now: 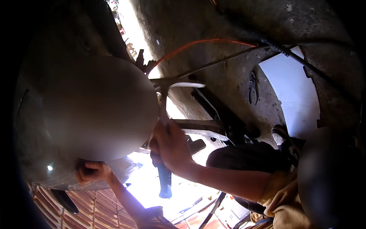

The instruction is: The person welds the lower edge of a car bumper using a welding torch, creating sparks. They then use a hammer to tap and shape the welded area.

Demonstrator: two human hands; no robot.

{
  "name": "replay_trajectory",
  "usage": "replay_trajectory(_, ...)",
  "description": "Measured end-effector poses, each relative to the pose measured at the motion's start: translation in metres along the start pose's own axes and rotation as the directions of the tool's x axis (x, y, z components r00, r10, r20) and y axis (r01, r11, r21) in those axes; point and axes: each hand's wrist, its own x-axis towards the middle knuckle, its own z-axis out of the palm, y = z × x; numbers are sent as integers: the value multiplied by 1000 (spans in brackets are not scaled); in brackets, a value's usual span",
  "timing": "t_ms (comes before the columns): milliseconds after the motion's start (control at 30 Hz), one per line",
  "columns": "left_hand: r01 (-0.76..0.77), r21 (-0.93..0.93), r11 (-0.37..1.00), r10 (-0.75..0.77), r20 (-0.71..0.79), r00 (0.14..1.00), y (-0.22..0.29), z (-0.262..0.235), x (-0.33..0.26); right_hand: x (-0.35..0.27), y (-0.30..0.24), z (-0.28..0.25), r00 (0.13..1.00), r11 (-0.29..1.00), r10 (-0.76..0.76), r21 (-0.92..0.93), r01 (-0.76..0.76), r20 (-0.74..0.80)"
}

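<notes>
My right hand (pixel 171 149) is closed round the shaft of what looks like a hammer (pixel 164 101), with a long narrow head at the top. Its blue-grey grip end (pixel 164 183) sticks out below the fist. My left hand (pixel 91 171) has its fingers curled at the lower part of a large curved grey panel (pixel 114 173). Whatever those fingers hold, if anything, is in shadow. A big blurred oval hides much of the panel, right up to both hands.
Dark metal bars (pixel 200 125) lie behind my right hand. A white sheet (pixel 293 91) and pliers (pixel 252 87) lie on the stained concrete floor (pixel 213 26). An orange cable (pixel 198 41) and a dark hose (pixel 312 66) cross it. Reddish tiles (pixel 87 206) show at lower left.
</notes>
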Motion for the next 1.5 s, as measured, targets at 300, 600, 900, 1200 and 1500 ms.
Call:
replay_trajectory(300, -4, 2, 1000, 4, -1, 1000, -1, -1, 0, -2, 2, -3, 996, 994, 50, -99, -43, 69)
replay_trajectory(600, -32, -5, 999, 32, -14, 999, 3, 9, -2, -10, 8, -10, 965, 961, 232, -185, -207, 119)
replay_trajectory(900, -43, 1, 999, 43, -13, 999, 0, 11, 2, -13, 31, 9, 982, 969, 191, -163, -186, 15)
replay_trajectory(1200, -43, -4, 999, 43, -8, 999, 1, 11, 4, -16, 44, -8, 988, 977, 43, 213, -10, -150)
replay_trajectory(1500, -24, 16, 1000, 24, -17, 1000, 4, 8, -1, -11, 37, -22, 992, 997, -19, -74, 9, -125)
